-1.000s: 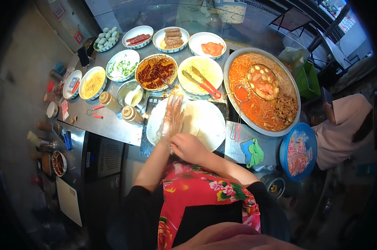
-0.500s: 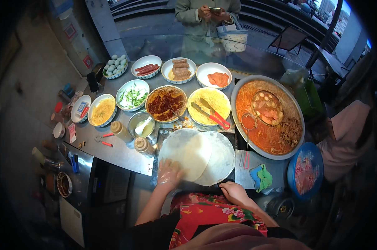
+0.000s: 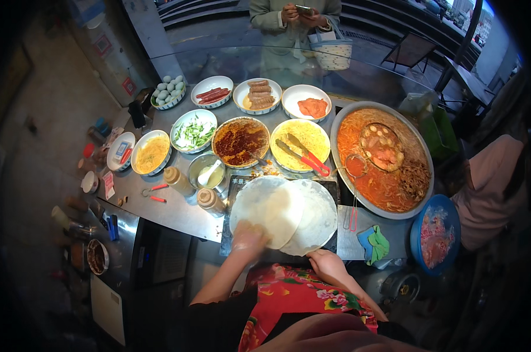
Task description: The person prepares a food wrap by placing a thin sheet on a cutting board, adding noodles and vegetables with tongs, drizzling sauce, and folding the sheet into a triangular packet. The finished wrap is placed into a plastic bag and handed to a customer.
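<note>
Head: pale, round, overlapping sheets

Forearms extended forward, the clear-plastic-gloved left hand is motion-blurred, the bare right hand partly curled.

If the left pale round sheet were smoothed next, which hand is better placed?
Probably the left hand: gloved in clear plastic, it is at the near edge of the left sheet, while the bare right hand is by the right sheet.
</note>
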Available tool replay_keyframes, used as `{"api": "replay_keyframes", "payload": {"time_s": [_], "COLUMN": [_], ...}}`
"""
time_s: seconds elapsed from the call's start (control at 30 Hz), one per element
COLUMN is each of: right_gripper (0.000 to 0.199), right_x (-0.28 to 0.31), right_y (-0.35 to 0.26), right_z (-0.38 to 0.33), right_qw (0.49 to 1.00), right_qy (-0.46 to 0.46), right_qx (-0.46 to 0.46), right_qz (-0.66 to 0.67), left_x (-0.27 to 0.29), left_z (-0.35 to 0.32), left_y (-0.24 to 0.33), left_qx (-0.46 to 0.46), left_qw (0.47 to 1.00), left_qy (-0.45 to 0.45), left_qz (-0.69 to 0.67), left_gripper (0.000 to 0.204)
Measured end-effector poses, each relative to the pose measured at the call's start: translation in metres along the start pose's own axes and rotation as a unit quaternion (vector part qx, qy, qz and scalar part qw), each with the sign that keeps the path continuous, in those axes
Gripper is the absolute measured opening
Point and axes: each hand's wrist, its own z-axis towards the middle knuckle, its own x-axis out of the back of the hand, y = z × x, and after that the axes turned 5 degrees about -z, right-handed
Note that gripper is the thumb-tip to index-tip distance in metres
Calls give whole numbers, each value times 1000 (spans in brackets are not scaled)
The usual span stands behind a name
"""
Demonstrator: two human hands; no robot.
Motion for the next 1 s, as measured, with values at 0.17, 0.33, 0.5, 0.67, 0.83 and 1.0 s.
{"api": "replay_keyframes", "payload": {"time_s": [0.17, 0.33, 0.5, 0.67, 0.83, 1.0], "right_gripper": [15, 15, 16, 20, 50, 62], "right_x": [6, 6, 5, 9, 12, 12], "right_y": [-4, -5, -5, -7, -10, -8], "right_z": [0, -2, -3, 0, 4, 7], "right_qw": [1000, 999, 999, 998, 957, 901], "right_qy": [21, 41, 33, 57, 49, 94], "right_qx": [-17, -22, -38, -17, -153, -189], "right_qz": [4, 6, 5, -6, 243, 378], "left_x": [-2, -7, -10, -5, 10, 19], "left_z": [5, 12, 19, 19, 17, 20], "left_y": [1, -2, -2, -3, 6, 16], "left_qx": [-20, -3, 37, 6, 13, 24], "left_qw": [999, 1000, 999, 1000, 1000, 996], "left_qy": [27, 20, 33, 12, -8, -44], "left_qz": [39, 19, -1, 8, 23, 70], "left_gripper": [24, 24, 30, 31, 27, 24]}}
